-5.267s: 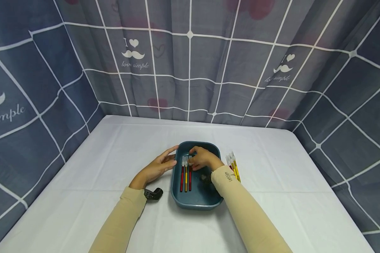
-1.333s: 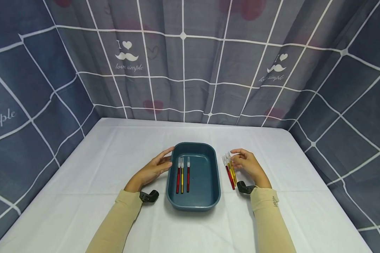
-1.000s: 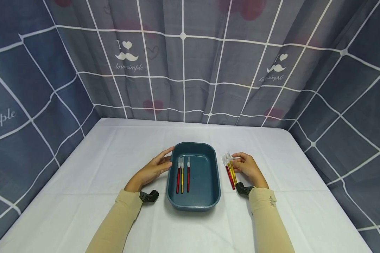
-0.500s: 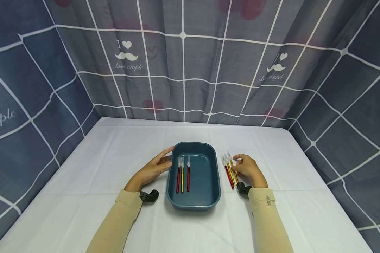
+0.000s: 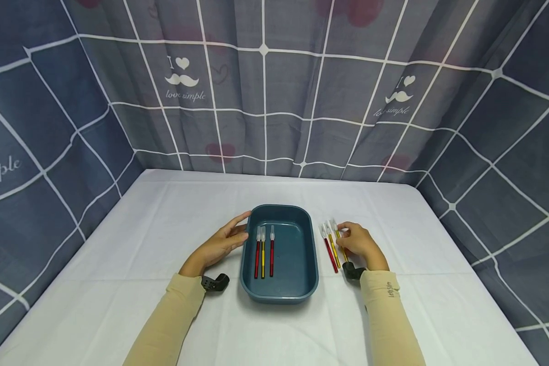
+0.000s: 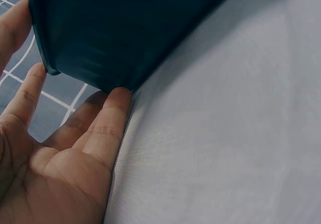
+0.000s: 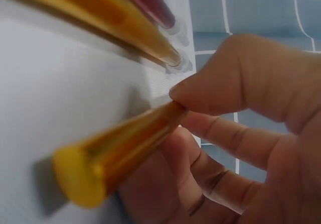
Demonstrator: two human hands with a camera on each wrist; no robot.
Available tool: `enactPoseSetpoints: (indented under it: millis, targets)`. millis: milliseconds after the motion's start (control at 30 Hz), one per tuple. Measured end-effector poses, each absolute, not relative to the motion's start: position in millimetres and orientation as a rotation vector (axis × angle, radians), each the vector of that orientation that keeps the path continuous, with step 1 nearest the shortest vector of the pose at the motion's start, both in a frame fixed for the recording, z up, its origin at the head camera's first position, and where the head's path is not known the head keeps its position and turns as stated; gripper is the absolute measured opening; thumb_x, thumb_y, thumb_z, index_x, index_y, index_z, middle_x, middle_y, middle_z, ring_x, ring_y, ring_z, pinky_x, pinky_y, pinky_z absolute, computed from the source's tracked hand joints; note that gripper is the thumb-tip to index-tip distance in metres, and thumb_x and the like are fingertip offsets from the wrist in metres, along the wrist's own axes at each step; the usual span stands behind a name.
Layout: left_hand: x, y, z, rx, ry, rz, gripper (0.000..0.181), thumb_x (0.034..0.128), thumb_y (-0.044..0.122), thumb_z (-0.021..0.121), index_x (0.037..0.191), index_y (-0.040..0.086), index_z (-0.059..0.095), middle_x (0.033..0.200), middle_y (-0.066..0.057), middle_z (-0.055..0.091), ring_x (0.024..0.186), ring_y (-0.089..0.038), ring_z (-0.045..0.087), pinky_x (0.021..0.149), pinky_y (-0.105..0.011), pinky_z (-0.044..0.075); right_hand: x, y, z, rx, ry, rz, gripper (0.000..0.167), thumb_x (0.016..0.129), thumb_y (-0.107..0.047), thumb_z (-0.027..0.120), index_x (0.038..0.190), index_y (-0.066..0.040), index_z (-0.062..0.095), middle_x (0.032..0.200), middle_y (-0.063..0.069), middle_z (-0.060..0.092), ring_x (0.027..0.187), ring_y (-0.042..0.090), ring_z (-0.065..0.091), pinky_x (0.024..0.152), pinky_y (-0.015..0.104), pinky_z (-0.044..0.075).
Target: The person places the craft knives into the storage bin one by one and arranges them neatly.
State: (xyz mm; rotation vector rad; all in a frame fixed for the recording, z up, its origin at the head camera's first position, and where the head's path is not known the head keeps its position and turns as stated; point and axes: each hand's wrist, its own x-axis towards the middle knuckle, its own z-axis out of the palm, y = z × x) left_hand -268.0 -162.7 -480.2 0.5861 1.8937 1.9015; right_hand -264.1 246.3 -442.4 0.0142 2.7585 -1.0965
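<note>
In the head view my right hand (image 5: 360, 243) pinches a yellow craft knife (image 5: 343, 250) with a clear cap. The right wrist view shows thumb and fingers around the yellow handle (image 7: 130, 143), its flat end tilted toward the camera. Just left of it lie another yellow craft knife (image 5: 333, 251) and a red craft knife (image 5: 331, 254), both capped. My left hand (image 5: 217, 249) touches the left side of a dark teal tray (image 5: 302, 284) with extended fingers (image 6: 108, 133). Inside the tray lie a red knife (image 5: 257, 259), a yellow knife (image 5: 263, 259) and another red knife (image 5: 272, 256), side by side.
A white cloth (image 5: 178, 203) covers the table. Grey checked curtains (image 5: 288, 91) stand behind and at both sides. Each wrist wears a black camera mount, such as the left one (image 5: 216, 282).
Earlier my right hand was inside the tray beside the knives there; it moved out to the right-hand group. Since then it has pulled one yellow knife slightly rightward. My left hand stays at the tray.
</note>
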Motion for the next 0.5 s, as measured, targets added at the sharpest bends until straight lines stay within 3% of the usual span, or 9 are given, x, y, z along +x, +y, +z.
enactPoseSetpoints:
  millis: [367, 500]
  targets:
    - [-267.9, -163.0, -480.3, 0.584, 1.905, 1.889, 0.072, 0.1143, 0.015, 0.057, 0.176, 0.02, 0.019, 0.174, -0.027, 0.022, 0.163, -0.043, 0.02, 0.129, -0.058, 0.026, -267.9, 251.1, -441.3, -0.02, 2.743, -1.256, 0.054, 0.099, -0.006, 0.068, 0.149, 0.007, 0.052, 0.117, 0.026, 0.067, 0.07, 0.016, 0.066, 0.064, 0.03, 0.059]
    - [-268.2, -162.9, -481.1, 0.605, 1.896, 1.893, 0.073, 0.1144, 0.015, 0.057, 0.176, 0.019, 0.018, 0.174, -0.028, 0.022, 0.163, -0.044, 0.02, 0.129, -0.059, 0.024, -266.6, 249.5, -437.0, -0.009, 2.697, -1.359, 0.054, 0.103, -0.006, 0.068, 0.152, 0.007, 0.048, 0.116, 0.025, 0.067, 0.066, 0.015, 0.064, 0.062, 0.032, 0.061]
